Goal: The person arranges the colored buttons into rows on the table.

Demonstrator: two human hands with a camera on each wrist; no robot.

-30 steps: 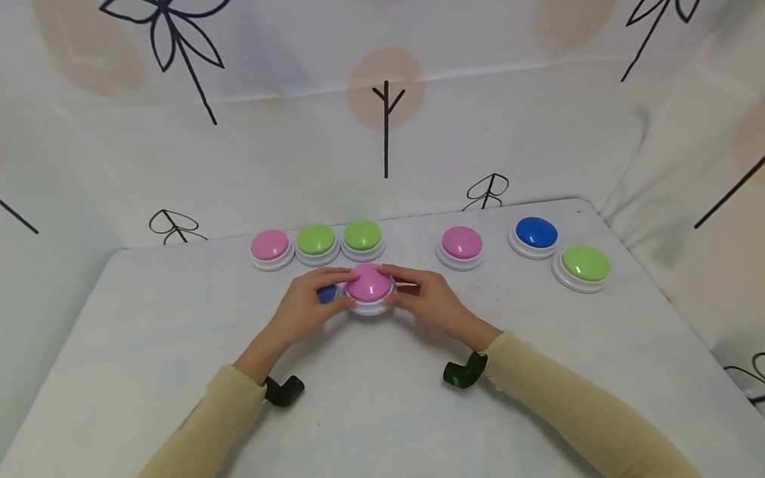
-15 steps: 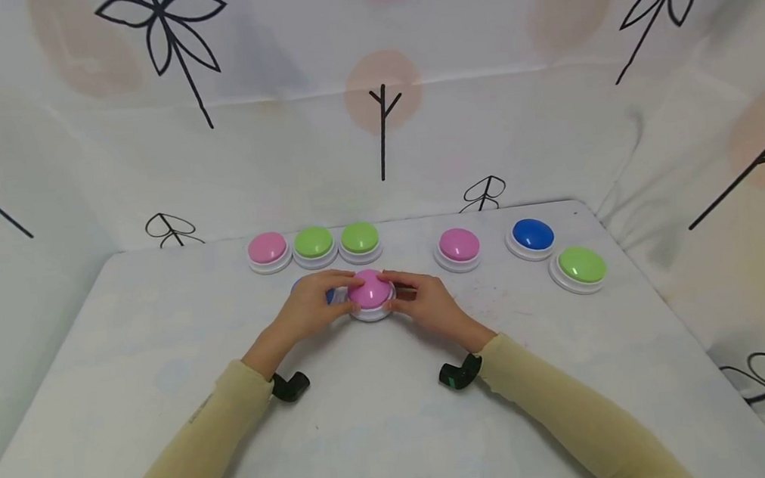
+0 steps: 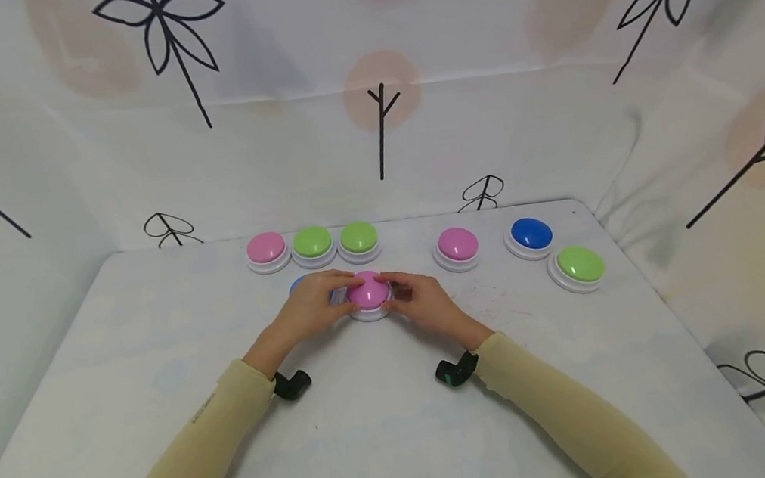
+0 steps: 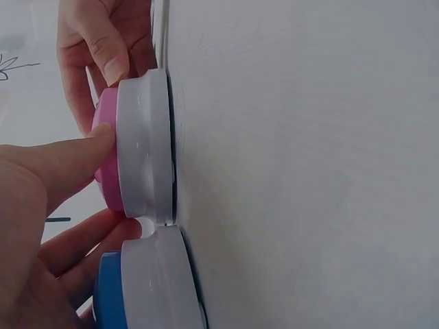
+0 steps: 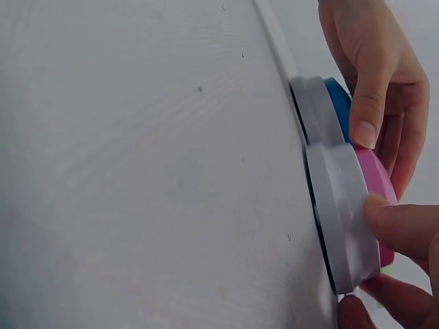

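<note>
A pink push button (image 3: 368,292) with a white round base sits at the middle of the table, between both hands. My left hand (image 3: 309,306) pinches its left side, with the thumb on the near edge of the pink dome. From the right, my right hand (image 3: 427,303) pinches the same button, its thumb (image 5: 394,223) at the near edge. A blue push button (image 4: 110,291) stands right beside the pink one, apparently touching its base. In the head view my left hand mostly hides that blue button.
Along the table's back edge stand another pink button (image 3: 266,249) and two green buttons (image 3: 312,243). Farther right are a pink button (image 3: 458,245), a blue button (image 3: 531,235) and a green button (image 3: 580,265). Patterned cloth (image 3: 279,149) hangs behind the table (image 3: 372,437).
The pink button has shifted slightly toward me with both hands on it, mostly in the first half second. The other buttons have kept their places.
</note>
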